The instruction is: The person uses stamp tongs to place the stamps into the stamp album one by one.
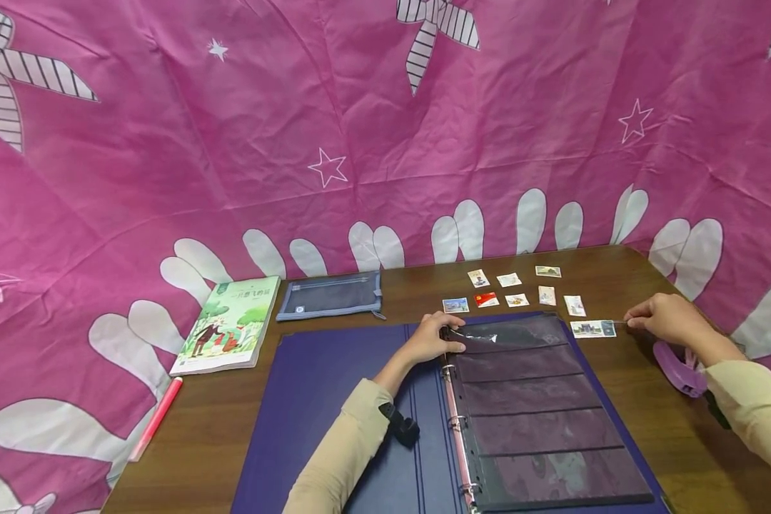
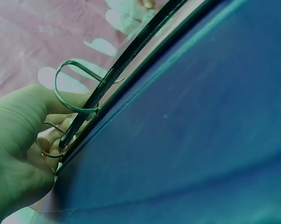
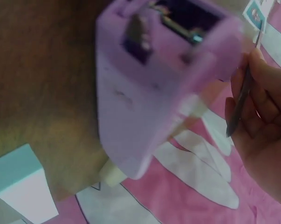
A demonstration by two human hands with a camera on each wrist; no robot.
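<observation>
Blue ring binder (image 1: 334,400) open on worktop (image 1: 617,278); black page (image 1: 540,396) with five strip pockets on right side. Long pale stamp (image 1: 587,329) just off binder's far right corner. Slim dark tweezers (image 3: 243,98) tilted, tips by stamp's right end; grip on it unclear.

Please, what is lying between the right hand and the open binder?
In the head view, a long stamp lies there on the table; the tweezers in the right hand reach its right end.
</observation>
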